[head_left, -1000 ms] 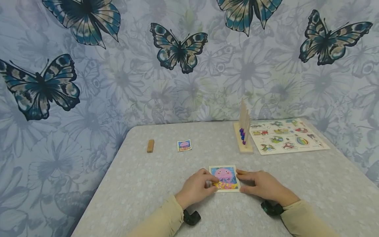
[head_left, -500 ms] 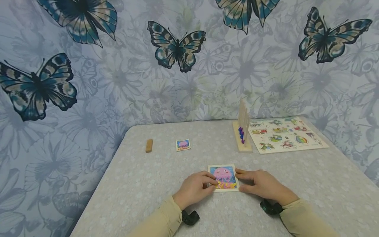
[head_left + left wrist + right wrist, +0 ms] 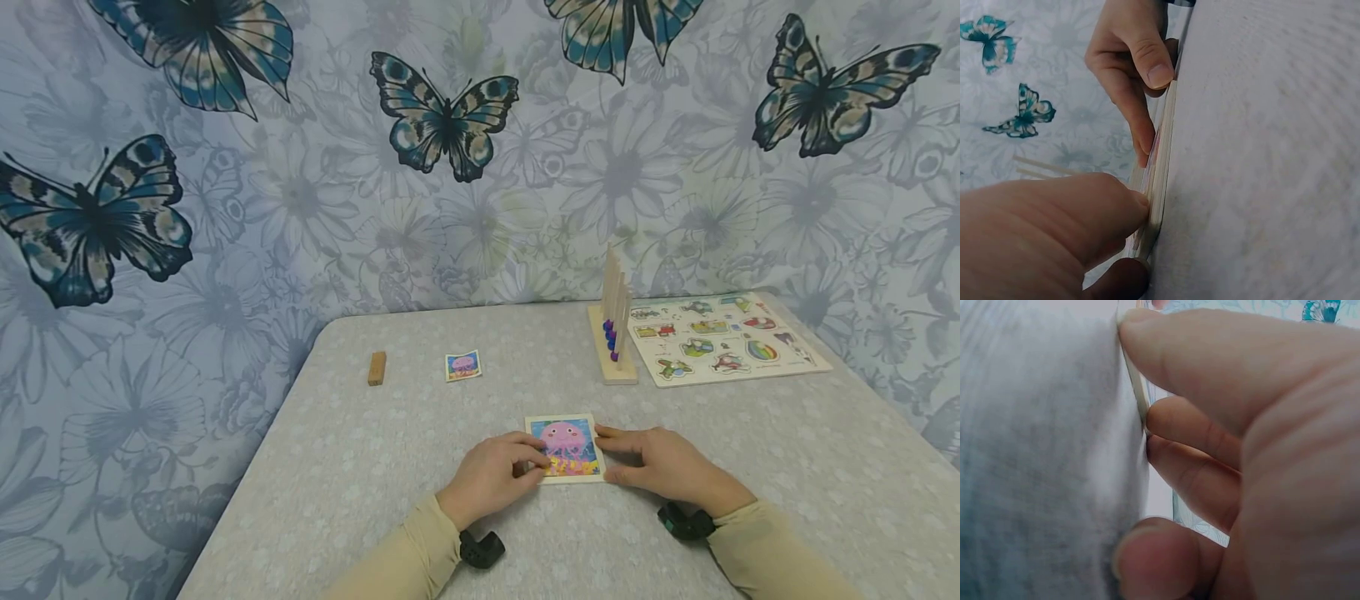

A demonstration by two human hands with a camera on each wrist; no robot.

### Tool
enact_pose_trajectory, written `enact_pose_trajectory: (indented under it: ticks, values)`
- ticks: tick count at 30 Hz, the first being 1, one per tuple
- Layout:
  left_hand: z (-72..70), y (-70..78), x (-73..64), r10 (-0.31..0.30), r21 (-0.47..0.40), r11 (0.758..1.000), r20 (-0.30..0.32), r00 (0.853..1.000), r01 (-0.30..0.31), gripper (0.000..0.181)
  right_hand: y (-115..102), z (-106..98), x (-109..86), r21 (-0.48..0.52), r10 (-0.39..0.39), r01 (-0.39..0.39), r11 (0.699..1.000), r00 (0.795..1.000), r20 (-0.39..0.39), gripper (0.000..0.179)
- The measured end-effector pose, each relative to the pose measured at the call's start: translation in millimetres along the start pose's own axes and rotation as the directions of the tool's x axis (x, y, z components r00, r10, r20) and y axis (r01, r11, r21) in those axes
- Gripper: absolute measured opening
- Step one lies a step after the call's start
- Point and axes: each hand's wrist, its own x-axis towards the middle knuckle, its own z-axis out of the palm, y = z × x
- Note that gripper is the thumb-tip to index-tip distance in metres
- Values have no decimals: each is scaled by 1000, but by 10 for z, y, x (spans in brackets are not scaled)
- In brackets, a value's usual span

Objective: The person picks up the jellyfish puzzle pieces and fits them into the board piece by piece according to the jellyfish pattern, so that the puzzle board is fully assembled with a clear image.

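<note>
A square jellyfish puzzle board (image 3: 567, 447) with a cream rim lies on the table before me, pink and blue on top. My left hand (image 3: 491, 473) grips its left side, bent fingertips over the picture and thumb low at the near edge. From the other side my right hand (image 3: 663, 468) touches the board, its fairly straight fingers at the right edge and thumb at the near corner. Seen edge-on in the left wrist view, the board (image 3: 1163, 156) lies low against the tablecloth. Fingers hide its left rim.
Beyond the board lie a small jellyfish picture card (image 3: 462, 366) and a wooden block (image 3: 377, 368). A wooden peg stand (image 3: 619, 371) with purple and blue beads stands at back right, beside a flat picture board (image 3: 727, 342). Butterfly-patterned wall (image 3: 525, 242) closes off the back.
Both hands keep their places at the puzzle board, with only slight shifts of the left fingers. The whole head view drifts a little.
</note>
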Motion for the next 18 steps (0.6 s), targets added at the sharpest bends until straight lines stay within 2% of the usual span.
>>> enact_pose_trajectory:
  ticks: [9,18]
  values:
    - [4,-1,13,11,31,999,7,1000,-11,14,-9,4,-13,19,-12,12,1000,1000,-11,60]
    - [27,-22,16,21,24,1000,-20,1000,-20,13,-2,-7,-8,20,-27,28,999,1000,-5,59]
